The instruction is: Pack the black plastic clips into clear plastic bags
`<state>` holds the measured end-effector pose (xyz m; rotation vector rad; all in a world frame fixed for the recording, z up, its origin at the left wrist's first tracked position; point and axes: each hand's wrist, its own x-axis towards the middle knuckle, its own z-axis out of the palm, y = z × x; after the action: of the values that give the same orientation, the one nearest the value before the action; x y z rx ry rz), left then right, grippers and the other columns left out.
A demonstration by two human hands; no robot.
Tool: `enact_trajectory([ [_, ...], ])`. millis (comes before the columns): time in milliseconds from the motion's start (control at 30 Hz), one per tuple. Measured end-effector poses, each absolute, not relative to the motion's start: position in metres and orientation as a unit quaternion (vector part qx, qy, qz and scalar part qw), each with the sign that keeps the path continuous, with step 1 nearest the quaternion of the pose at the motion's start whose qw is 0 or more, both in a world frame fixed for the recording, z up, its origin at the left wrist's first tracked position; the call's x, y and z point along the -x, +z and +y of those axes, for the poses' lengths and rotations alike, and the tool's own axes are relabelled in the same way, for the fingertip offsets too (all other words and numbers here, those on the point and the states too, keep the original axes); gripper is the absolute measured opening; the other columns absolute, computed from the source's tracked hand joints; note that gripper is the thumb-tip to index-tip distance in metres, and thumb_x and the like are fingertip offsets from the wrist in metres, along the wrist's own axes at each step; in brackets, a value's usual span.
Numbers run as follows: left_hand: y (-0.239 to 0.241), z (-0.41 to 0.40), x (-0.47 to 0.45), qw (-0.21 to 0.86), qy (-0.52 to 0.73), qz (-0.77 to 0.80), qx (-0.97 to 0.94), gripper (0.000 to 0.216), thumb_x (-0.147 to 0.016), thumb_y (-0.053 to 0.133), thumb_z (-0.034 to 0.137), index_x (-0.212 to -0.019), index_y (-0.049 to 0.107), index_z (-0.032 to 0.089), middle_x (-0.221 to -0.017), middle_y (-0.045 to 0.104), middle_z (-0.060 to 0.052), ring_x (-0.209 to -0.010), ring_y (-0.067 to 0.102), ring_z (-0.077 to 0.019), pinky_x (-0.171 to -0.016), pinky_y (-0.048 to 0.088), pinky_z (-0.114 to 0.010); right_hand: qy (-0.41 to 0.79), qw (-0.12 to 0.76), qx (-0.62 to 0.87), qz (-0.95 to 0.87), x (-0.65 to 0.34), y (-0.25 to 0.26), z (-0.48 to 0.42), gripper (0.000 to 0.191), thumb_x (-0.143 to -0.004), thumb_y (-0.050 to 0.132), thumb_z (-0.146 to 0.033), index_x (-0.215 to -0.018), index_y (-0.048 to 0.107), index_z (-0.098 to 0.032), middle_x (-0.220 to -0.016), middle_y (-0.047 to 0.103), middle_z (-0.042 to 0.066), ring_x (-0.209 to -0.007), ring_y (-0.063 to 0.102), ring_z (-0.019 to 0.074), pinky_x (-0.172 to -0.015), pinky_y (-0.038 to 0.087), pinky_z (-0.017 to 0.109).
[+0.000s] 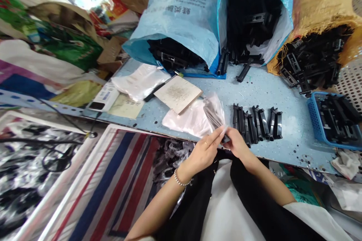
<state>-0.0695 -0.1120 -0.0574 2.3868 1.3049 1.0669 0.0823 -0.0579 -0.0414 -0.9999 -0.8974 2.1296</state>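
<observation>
Both hands meet at the front edge of the blue table. My left hand (207, 147) is closed on the mouth of a clear plastic bag (215, 110), with its fingers pinched together. Dark parts show through the film of the bag. My right hand (236, 144) is closed around the near end of the same bag, where a bit of black plastic shows between the fingers. A stack of flat clear bags (185, 121) lies just left of the hands. To their right, black plastic parts (256, 124) stand in a row of several small groups.
Behind the hands lies a square board (178, 92). Blue sacks (183, 15) and a yellow sack (325, 0), all holding black parts, line the back. A blue basket (313, 115) of parts stands at the right. Left below is a striped sack (113, 184) with bagged pieces nearby.
</observation>
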Motion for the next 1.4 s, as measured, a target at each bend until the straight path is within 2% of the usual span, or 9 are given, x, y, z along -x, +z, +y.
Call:
enact_trajectory([
  [167,-0.023,-0.128,0.091,0.152,0.378,0.472,-0.782,0.060,-0.093,0.051,0.013,-0.150,0.040,0.029,-0.129,0.063,-0.011,-0.119,0.063,-0.0225,-0.100,0.057,-0.036,0.640,0.208,0.357,-0.648,-0.097,-0.011,-0.068,0.038,-0.083,0.073,-0.040,-0.115,0.062,-0.025,-0.086,0.063,0.000,-0.067,0.054,0.0143,-0.062,0.044,0.027],
  [333,0.024,-0.187,0.167,0.255,0.324,0.591,-0.693,0.020,-0.093,0.056,0.028,-0.108,0.069,0.030,-0.101,0.071,-0.003,-0.093,0.068,-0.0190,-0.084,0.058,-0.028,0.417,0.092,0.431,-0.795,-0.128,0.000,-0.032,0.032,-0.101,0.046,-0.040,-0.121,0.063,-0.021,-0.111,0.070,0.010,-0.095,0.067,0.0235,-0.082,0.050,0.036],
  [467,-0.021,-0.203,0.206,0.426,0.038,0.646,-0.632,0.022,-0.093,0.051,0.033,-0.092,0.070,0.022,-0.093,0.074,-0.004,-0.088,0.070,-0.0200,-0.081,0.054,-0.028,0.115,-0.101,0.604,-0.782,-0.137,-0.019,-0.009,0.045,-0.100,0.048,-0.045,-0.125,0.055,-0.008,-0.109,0.068,0.020,-0.094,0.070,0.0301,-0.074,0.051,0.035],
  [600,-0.092,-0.188,0.190,0.380,-0.078,0.728,-0.565,0.015,-0.082,0.056,0.018,-0.087,0.070,0.017,-0.094,0.075,-0.011,-0.091,0.071,-0.0262,-0.082,0.052,-0.033,0.067,-0.134,0.566,-0.811,-0.130,-0.036,-0.015,0.037,-0.099,0.050,-0.032,-0.128,0.050,-0.009,-0.113,0.065,0.019,-0.093,0.071,0.0280,-0.068,0.051,0.031],
  [767,-0.080,-0.152,0.131,0.312,0.112,0.720,-0.610,0.026,-0.096,0.047,0.034,-0.085,0.065,0.020,-0.075,0.069,-0.002,-0.073,0.067,-0.0182,-0.071,0.049,-0.026,0.116,-0.128,0.571,-0.802,-0.129,-0.039,-0.012,0.024,-0.098,0.049,-0.029,-0.110,0.059,-0.012,-0.110,0.065,0.017,-0.090,0.070,0.0274,-0.071,0.049,0.032],
  [967,-0.062,-0.068,0.071,0.093,0.205,0.701,-0.677,0.016,-0.091,0.060,0.028,-0.093,0.066,0.013,-0.102,0.066,-0.017,-0.093,0.065,-0.0274,-0.074,0.050,-0.034,0.316,0.068,0.561,-0.762,-0.142,-0.044,-0.004,0.017,-0.092,0.053,-0.032,-0.095,0.062,-0.018,-0.091,0.066,0.006,-0.082,0.063,0.0208,-0.073,0.045,0.031],
  [1067,-0.074,-0.045,0.083,0.196,0.258,0.702,-0.634,0.016,-0.092,0.055,0.019,-0.081,0.066,0.015,-0.090,0.068,-0.011,-0.084,0.065,-0.0213,-0.072,0.048,-0.030,0.488,0.158,0.547,-0.661,-0.150,-0.050,-0.010,0.028,-0.087,0.057,-0.043,-0.100,0.062,-0.020,-0.080,0.061,0.000,-0.061,0.054,0.0149,-0.057,0.042,0.027],
  [1233,-0.080,-0.040,0.118,0.438,0.413,0.683,-0.414,0.028,-0.070,0.076,0.037,-0.064,0.057,0.018,-0.057,0.054,0.004,-0.054,0.049,-0.0111,-0.054,0.036,-0.024,0.716,0.268,0.480,-0.431,-0.138,-0.053,-0.015,0.030,-0.073,0.071,-0.047,-0.084,0.062,-0.021,-0.065,0.051,-0.004,-0.052,0.042,0.0110,-0.049,0.035,0.024],
  [1400,-0.073,-0.041,0.126,0.563,0.423,0.626,-0.336,0.029,-0.062,0.076,0.041,-0.072,0.067,0.016,-0.065,0.063,0.000,-0.055,0.050,-0.0106,-0.054,0.036,-0.024,0.808,0.296,0.399,-0.318,-0.101,-0.043,-0.009,0.024,-0.071,0.071,-0.041,-0.079,0.063,-0.021,-0.076,0.065,0.004,-0.053,0.041,0.0111,-0.046,0.031,0.024],
])
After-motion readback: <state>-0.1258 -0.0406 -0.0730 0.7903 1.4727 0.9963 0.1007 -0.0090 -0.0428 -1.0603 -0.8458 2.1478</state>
